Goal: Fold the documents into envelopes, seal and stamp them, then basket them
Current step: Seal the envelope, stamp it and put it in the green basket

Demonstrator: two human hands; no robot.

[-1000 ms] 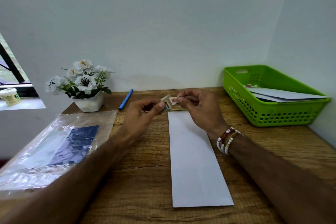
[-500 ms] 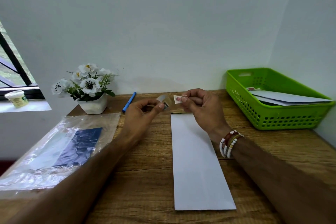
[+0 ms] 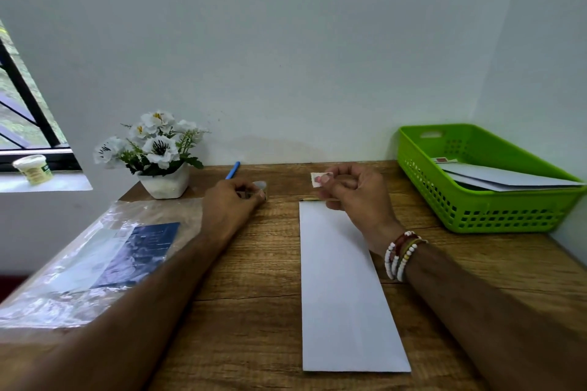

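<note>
A long white envelope (image 3: 343,289) lies lengthwise on the wooden desk (image 3: 254,263) in front of me. My right hand (image 3: 352,194) hovers over its far end and pinches a small stamp (image 3: 316,180) with a reddish picture between thumb and forefinger. My left hand (image 3: 232,203) rests on the desk to the left of the envelope, its fingertips closed on a small clear backing piece (image 3: 261,187). At the far right stands a green basket (image 3: 476,213) with stamped white envelopes (image 3: 508,179) inside.
A clear plastic sleeve (image 3: 95,257) with a dark blue sheet lies at the left. A white pot of flowers (image 3: 158,155) and a blue pen (image 3: 232,170) sit at the back near the wall. A small jar (image 3: 33,168) stands on the window sill.
My hands have drawn apart: the left one moved left and down to the desk with the backing piece, while the right one keeps the stamp above the envelope's far end.
</note>
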